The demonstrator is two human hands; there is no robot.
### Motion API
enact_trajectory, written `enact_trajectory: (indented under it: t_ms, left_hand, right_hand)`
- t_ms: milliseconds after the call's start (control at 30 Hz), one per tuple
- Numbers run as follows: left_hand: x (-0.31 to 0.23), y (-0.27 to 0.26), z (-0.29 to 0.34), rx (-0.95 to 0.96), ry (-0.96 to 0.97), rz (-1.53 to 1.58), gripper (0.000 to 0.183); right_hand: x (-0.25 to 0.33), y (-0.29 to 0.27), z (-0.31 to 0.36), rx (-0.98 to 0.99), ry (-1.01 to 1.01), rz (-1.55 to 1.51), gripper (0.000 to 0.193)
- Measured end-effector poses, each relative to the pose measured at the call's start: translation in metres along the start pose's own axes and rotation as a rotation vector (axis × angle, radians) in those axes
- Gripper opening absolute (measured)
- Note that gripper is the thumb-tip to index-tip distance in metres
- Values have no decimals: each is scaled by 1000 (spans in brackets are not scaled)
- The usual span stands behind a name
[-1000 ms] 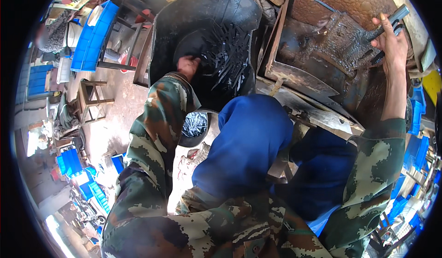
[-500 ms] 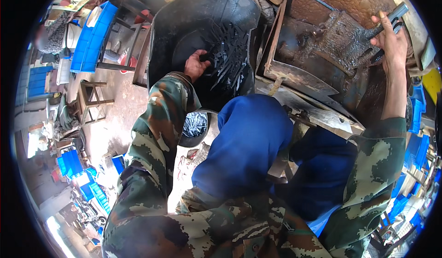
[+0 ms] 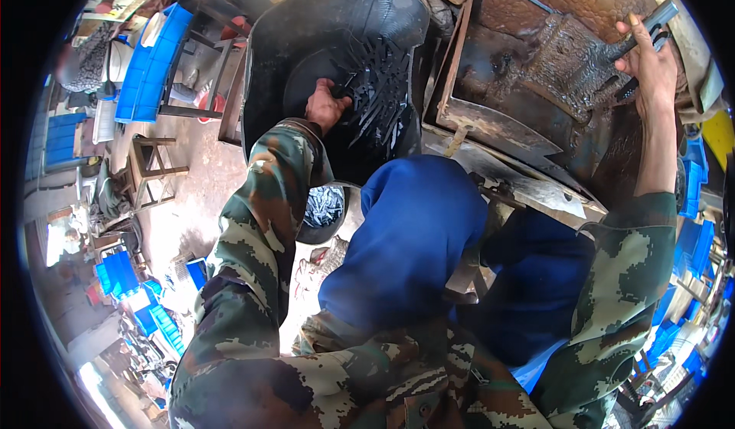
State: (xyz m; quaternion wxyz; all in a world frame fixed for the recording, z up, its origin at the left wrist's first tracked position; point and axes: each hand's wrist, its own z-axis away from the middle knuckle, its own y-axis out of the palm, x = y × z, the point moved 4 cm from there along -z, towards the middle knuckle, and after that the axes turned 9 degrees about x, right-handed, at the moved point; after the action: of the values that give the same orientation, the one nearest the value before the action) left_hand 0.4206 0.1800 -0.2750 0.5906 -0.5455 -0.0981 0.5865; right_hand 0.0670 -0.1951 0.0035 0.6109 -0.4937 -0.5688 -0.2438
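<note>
My left hand [image 3: 328, 107] reaches down into a large black tub [image 3: 268, 46] with its fingers curled. A dark bit shows at the fingertips, but what they hold I cannot make out. Right beside the fingers lies a heap of thin dark metal strips [image 3: 383, 96]. At the upper right, my right hand [image 3: 651, 61] is closed round a grey metal lever [image 3: 661, 17]. That lever joins a wet, grimy machine block [image 3: 570, 65] in a rusty metal tray [image 3: 490, 126].
A bucket of shiny metal pieces [image 3: 325, 204] stands below the tub, near my left knee. To the left are a small wooden stool [image 3: 157, 170] and a blue bin [image 3: 155, 65]. More blue bins [image 3: 693, 249] line the right edge.
The fingers of my left hand have curled in further beside the strips, and a dark bit now shows at their tips. My right hand stays on the lever.
</note>
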Motion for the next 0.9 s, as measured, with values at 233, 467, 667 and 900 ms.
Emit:
enact_trajectory:
  t_ms: [233, 467, 667, 900]
  left_hand:
    - [2, 1, 5, -14, -50, 57, 60]
    - [5, 1, 1, 44, -50, 1, 57]
    - [-2, -3, 9, 63, -62, -80, 59]
    - [14, -29, 3, -23, -8, -321, 56]
  right_hand:
    - [-1, -3, -1, -12, 25, 28, 39]
    - [-2, -2, -2, 5, 9, 27, 40]
    - [1, -1, 1, -22, 14, 35, 42]
    - [-2, -1, -2, -23, 5, 38, 38]
